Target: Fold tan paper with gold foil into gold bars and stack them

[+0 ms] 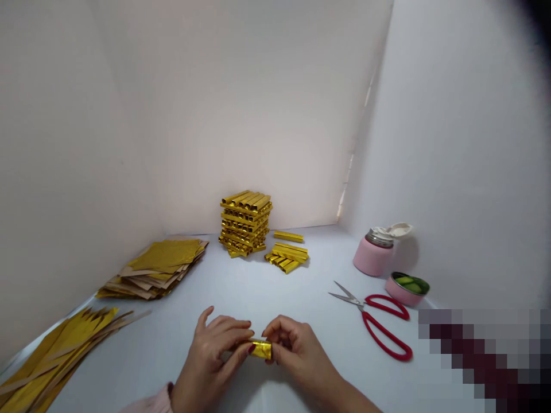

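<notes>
A small gold foil piece [261, 349] is held between both hands near the front of the white table. My left hand [217, 347] pinches its left part between thumb and fingers, with the little finger side raised. At its right end, my right hand [293, 347] grips it with thumb and bent fingers. Behind the hands stands a crosswise stack of gold square tubes [246, 223]. Beside that stack lies a smaller pile of gold tubes [287, 256], and a single gold tube [288, 236] rests just behind the pile.
Gold sheets [166, 258] are piled at the left, with long gold strips [64, 355] in front. Open scissors with red handles [383, 321] lie at the right, near a pink bottle [373, 255] and a pink tin [404, 291] with green contents. White walls surround the table.
</notes>
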The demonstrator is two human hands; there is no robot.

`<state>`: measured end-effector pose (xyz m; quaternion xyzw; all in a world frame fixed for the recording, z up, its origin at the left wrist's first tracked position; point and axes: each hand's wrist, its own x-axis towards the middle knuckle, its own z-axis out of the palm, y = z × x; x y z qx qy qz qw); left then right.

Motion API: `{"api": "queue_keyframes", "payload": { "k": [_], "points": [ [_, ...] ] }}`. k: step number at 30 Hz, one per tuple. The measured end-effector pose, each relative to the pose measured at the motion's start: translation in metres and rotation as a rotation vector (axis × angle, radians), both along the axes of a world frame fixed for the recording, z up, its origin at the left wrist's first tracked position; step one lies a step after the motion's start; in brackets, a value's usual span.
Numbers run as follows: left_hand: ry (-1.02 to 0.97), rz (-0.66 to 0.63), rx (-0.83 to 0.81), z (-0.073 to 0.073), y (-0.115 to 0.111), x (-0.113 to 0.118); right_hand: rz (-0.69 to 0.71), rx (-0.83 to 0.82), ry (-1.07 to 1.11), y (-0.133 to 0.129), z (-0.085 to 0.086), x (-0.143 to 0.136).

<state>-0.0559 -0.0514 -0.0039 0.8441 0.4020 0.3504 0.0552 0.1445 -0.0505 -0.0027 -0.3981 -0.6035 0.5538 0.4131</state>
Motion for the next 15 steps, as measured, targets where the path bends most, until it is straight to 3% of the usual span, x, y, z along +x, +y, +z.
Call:
{"api": "queue_keyframes", "payload": {
  "k": [9,15],
  "points": [
    [0.010,-0.116,-0.101,0.005,-0.007,0.014,0.053,0.110,-0.086,-0.002,-0.003,0.003],
    [-0.017,-0.104,-0.103,0.004,-0.009,0.017,-0.001,-0.018,-0.068,-0.001,-0.003,0.001]
  ]
}}
